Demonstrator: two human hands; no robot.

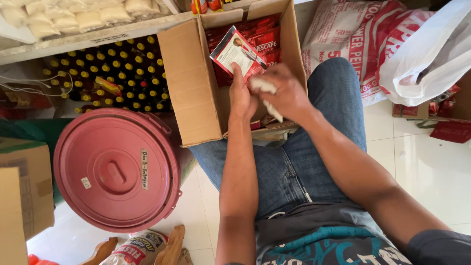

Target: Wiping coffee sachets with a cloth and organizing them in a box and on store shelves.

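My left hand (pixel 241 95) holds a red and white packet (pixel 237 51) tilted over an open cardboard box (pixel 191 83). The box rests against my knees and is filled with several red packets (pixel 260 37) standing in rows. My right hand (pixel 287 93) is closed on a crumpled white cloth (pixel 265 88), pressed close to the left hand and the lower edge of the packet. Both forearms reach forward over my blue jeans (pixel 294 167).
A round pink bucket lid (pixel 115 169) sits to the left. Behind it stand several dark bottles with yellow caps (pixel 117 73) under a shelf. White and red sacks (pixel 373 44) and a white plastic bag (pixel 431 49) lie at right. Another cardboard box (pixel 22 191) stands at far left on the white tiles.
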